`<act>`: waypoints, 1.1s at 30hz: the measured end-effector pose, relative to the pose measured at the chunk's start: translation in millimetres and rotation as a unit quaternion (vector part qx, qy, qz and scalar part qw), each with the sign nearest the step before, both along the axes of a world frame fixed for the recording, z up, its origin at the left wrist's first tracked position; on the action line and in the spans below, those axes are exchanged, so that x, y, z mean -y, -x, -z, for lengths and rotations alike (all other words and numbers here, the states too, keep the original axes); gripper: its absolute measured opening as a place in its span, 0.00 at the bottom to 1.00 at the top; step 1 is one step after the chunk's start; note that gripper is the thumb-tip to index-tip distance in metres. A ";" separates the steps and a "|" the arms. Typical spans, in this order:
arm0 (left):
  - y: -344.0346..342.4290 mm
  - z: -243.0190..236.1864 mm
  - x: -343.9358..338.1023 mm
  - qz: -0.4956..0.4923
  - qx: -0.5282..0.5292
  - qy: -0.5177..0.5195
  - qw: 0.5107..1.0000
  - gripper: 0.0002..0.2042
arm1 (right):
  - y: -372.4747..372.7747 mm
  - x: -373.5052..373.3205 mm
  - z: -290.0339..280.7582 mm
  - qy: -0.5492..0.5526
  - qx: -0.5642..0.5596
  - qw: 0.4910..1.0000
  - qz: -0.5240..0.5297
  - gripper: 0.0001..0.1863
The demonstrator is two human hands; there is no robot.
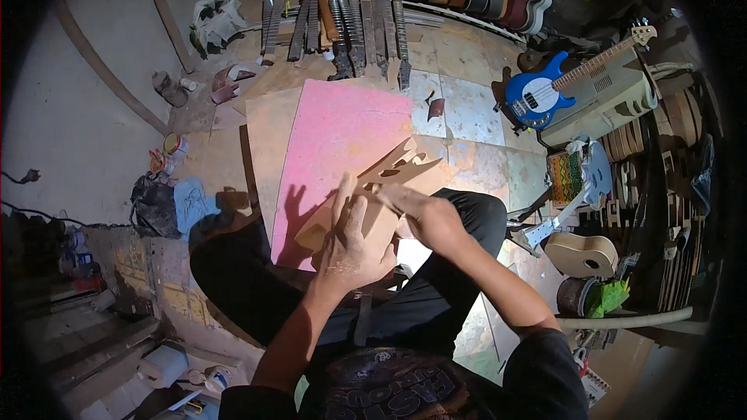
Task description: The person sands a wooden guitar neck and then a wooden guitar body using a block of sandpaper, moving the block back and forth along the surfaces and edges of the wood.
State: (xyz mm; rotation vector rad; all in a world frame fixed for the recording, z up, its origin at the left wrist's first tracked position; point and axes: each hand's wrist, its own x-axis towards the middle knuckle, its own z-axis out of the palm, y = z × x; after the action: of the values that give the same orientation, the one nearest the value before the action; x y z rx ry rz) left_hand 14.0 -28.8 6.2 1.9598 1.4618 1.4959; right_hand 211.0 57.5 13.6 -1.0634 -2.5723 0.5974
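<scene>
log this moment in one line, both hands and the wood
left hand: open against wooden piece | right hand: at same piece, grip unclear | pink board: partly behind it

The dark shirt (373, 400) has short sleeves (545, 377) and chest lettering (424, 389). Trousers (237, 268) are black. Dust (342, 267) specks the left wrist (332, 284).

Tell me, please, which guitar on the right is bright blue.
The electric bass beside the beige box; the pale blue guitar and tan guitar are duller.
</scene>
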 end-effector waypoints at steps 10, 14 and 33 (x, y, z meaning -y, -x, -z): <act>11.1 -22.3 -14.6 0.064 -0.025 0.015 0.998 0.13 | 1.1 15.7 4.5 -0.126 0.016 0.992 0.028 0.39; 13.0 -21.6 -14.7 0.047 0.016 0.052 0.997 0.12 | -20.7 -25.6 13.7 -0.145 0.051 0.970 0.187 0.42; 39.9 -13.9 -31.9 0.041 0.058 0.111 0.991 0.11 | 3.8 -17.2 35.7 -0.155 0.034 0.966 0.203 0.36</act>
State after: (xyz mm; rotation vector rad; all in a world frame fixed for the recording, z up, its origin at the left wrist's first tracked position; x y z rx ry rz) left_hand -26.0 3.1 20.2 1.7512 1.4142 1.3249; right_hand 207.2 74.7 -22.1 -1.4522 -2.2944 0.0539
